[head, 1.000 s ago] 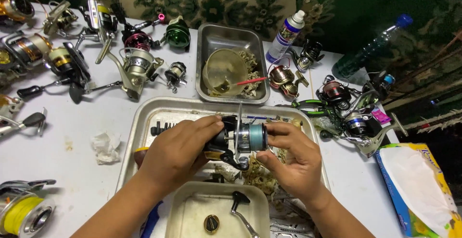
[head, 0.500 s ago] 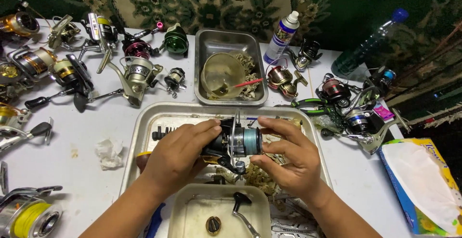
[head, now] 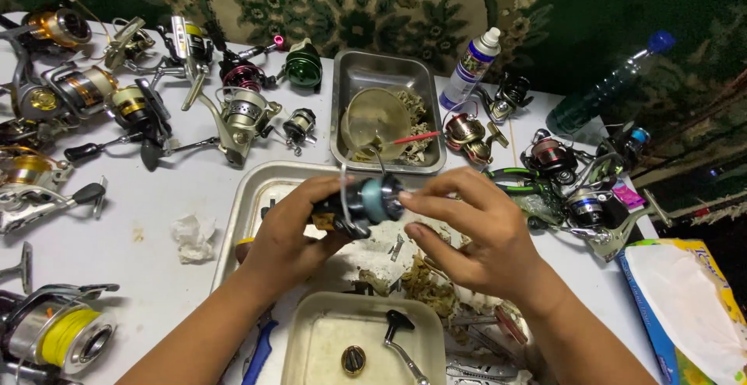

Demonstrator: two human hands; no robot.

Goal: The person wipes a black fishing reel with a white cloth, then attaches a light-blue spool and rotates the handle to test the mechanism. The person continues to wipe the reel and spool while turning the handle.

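My left hand grips the dark body of a spinning reel held over a large metal tray. My right hand touches the reel's blue-grey spool end with thumb and fingertips. The reel's thin wire bail stands up above the spool. A small cream tray sits just below my hands, holding a black reel handle and a small round cap. Loose parts and crumpled dirty paper lie in the large tray under my right hand.
Several fishing reels crowd the white table at left and back; more reels sit at right. A metal pan with a glass bowl stands behind. A spray bottle, plastic bottle, tissue box and crumpled tissue lie around.
Both hands have lifted the reel a little and turned it, the spool end now pointing more to the right. The view has shifted slightly to the right.
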